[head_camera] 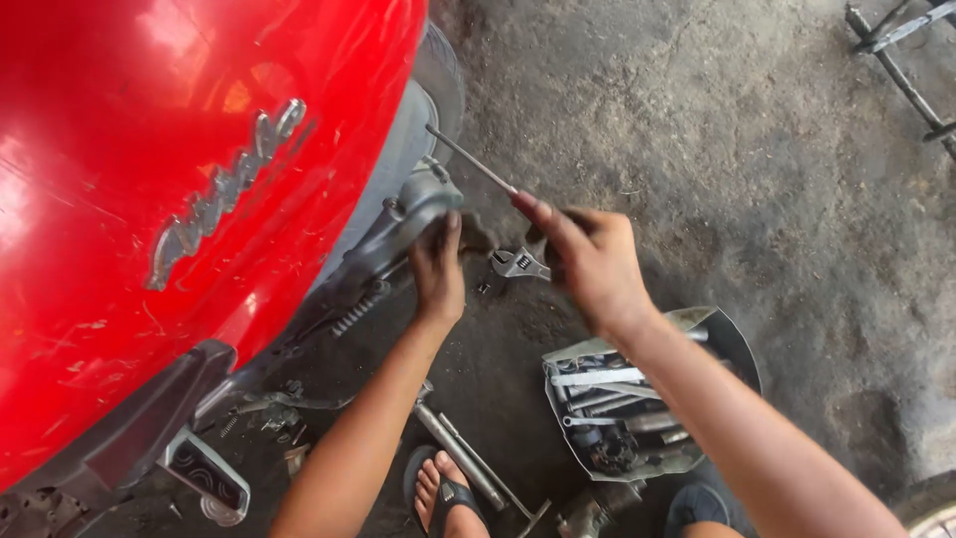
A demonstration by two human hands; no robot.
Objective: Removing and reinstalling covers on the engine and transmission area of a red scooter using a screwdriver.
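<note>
Right hand (590, 261) pinched around a screwdriver (472, 161), shaft slanting up-left toward the rear wheel (438, 85).

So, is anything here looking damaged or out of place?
Yes. The red body panel has scratches near its lower edge. An adjustable wrench lies loose on the dirty floor, not in the metal tool container.

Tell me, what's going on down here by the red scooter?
A person crouches beside a red scooter on a grimy concrete floor. The left hand rests on the grey engine cover near the rear wheel, while the right hand holds a long thin screwdriver angled toward it. An adjustable wrench lies on the floor between the hands, and a metal tray of tools sits nearby.
</note>
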